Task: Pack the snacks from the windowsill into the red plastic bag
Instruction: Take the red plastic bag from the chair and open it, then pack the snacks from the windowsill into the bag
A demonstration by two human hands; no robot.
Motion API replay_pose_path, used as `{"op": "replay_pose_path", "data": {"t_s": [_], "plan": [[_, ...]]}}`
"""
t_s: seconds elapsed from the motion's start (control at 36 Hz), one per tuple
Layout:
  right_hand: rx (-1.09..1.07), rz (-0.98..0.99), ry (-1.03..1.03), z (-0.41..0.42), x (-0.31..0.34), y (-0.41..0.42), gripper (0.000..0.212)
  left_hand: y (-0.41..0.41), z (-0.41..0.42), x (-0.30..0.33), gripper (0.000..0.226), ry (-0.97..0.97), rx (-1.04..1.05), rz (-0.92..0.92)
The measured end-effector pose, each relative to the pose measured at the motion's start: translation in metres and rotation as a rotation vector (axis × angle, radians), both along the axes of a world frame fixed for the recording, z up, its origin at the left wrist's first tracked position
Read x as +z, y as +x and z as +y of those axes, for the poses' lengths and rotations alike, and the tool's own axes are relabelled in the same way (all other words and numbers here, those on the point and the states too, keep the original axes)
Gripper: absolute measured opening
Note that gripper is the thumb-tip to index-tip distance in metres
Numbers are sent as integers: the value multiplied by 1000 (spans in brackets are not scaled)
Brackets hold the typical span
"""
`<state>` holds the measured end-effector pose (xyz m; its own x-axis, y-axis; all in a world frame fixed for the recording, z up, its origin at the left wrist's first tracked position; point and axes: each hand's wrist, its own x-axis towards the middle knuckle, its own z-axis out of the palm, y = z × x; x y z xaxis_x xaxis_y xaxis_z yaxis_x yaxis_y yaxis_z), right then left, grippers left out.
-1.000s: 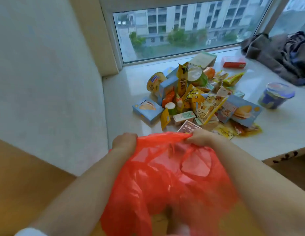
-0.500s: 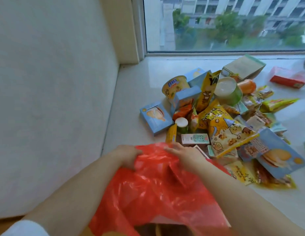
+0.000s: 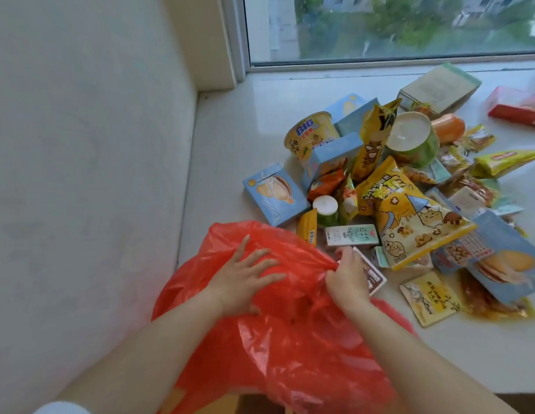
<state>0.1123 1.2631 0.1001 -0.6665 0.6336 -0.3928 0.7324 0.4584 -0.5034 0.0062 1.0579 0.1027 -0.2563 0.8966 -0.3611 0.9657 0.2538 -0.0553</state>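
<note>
The red plastic bag [image 3: 290,339] lies crumpled on the near edge of the pale windowsill [image 3: 236,127]. My left hand [image 3: 245,279] rests flat on top of it with fingers spread. My right hand [image 3: 347,279] pinches a fold of the bag's rim at its right side. Just beyond the bag is a heap of snacks: a small white milk carton [image 3: 351,234], a big yellow popcorn bag [image 3: 409,216], a blue biscuit box [image 3: 275,194], a yellow cup tub [image 3: 312,135], and a dark packet [image 3: 372,274] partly hidden by my right hand.
A white wall [image 3: 81,174] closes the left side. The window [image 3: 394,25] runs along the back. A green-sided tub [image 3: 412,138], a grey-green box [image 3: 439,88], a red box [image 3: 517,106] and a blue sandwich-biscuit box [image 3: 505,264] lie farther right.
The view has moved closer and down over the sill. My left hand went from gripping the bag's rim to lying flat on it. My right hand still holds the bag.
</note>
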Motion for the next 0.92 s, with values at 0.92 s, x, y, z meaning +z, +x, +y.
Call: {"op": "replay_pose_path", "data": {"t_s": [0.92], "plan": [[709,-140,-13,-54,-31,50,50,21,6,-43,90,-314,247,-127]]}}
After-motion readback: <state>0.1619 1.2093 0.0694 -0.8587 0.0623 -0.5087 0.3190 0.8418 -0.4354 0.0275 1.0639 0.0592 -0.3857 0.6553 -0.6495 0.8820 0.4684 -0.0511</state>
